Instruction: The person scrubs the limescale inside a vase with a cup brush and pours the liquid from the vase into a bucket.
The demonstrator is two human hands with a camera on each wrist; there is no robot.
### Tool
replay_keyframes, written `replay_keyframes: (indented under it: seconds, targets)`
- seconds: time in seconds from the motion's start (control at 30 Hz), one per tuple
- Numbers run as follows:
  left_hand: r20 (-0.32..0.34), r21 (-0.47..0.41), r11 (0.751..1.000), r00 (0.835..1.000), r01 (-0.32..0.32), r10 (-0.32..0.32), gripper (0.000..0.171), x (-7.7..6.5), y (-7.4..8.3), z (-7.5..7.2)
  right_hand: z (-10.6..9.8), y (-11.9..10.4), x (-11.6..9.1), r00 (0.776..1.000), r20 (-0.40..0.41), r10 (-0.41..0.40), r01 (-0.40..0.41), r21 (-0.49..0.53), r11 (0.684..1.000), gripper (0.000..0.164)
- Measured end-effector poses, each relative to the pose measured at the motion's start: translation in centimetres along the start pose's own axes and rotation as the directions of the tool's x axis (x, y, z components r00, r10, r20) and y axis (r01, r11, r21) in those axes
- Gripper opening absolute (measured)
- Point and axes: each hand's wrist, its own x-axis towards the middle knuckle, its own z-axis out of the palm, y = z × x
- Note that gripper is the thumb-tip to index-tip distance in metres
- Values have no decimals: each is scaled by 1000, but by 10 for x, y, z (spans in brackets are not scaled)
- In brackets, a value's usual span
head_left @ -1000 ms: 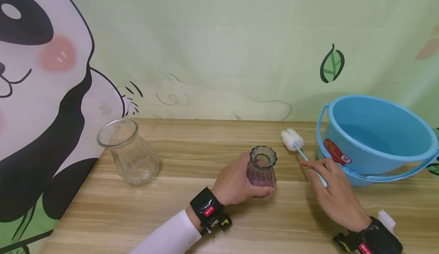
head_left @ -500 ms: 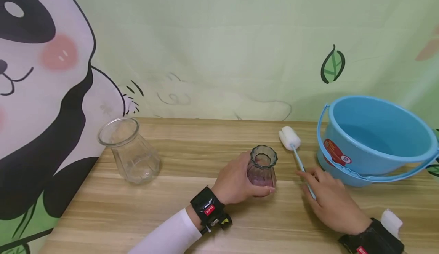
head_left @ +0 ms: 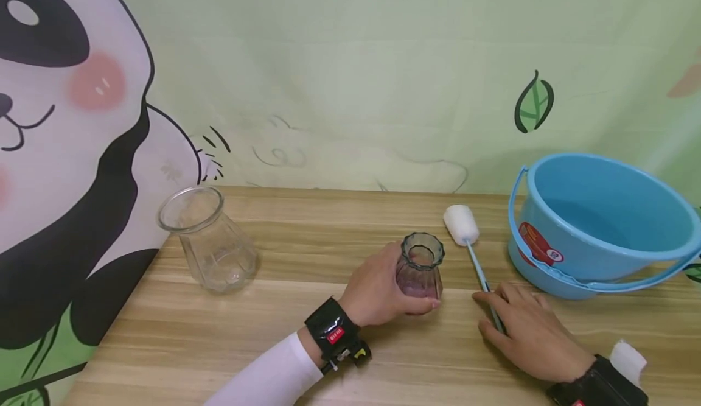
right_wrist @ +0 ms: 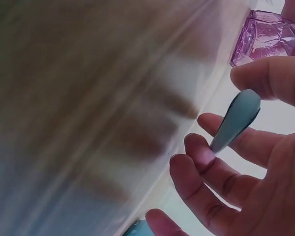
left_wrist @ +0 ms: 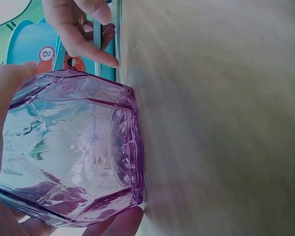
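A small purple-tinted glass vase (head_left: 418, 281) with a scalloped rim stands upright on the table. My left hand (head_left: 378, 290) grips its side, thumb in front; the left wrist view shows its faceted purple body (left_wrist: 73, 147) close up. To the right, my right hand (head_left: 533, 333) loosely holds the light blue handle of a sponge bottle brush (head_left: 461, 224), its white head pointing away from me. In the right wrist view the handle end (right_wrist: 241, 113) lies between the thumb and curled fingers; the exact contact is hard to tell.
A larger clear glass jar (head_left: 213, 241) stands at the left on the wooden table (head_left: 274, 339). At the right is a blue bucket (head_left: 575, 266) with its handle hanging down in front. A backdrop (head_left: 328, 89) printed with a panda rises behind the table.
My right hand has moved a little toward me and left, the brush with it. Its head has rolled and its handle stands straighter. The left hand and vase stay put.
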Motion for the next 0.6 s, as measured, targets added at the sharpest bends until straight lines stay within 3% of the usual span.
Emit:
replay_keyframes:
  seconds: [0.4, 0.6]
  targets:
    - [-4, 8, 1000, 1000, -20, 20, 83, 1, -1, 0, -4, -3, -1, 1000, 0, 10, -10, 36, 999, 34]
    - [-7, 4, 1000, 1000, -20, 20, 83, 1, -2, 1, -10, -10, 5, 997, -73, 28, -18, 138, 990, 36]
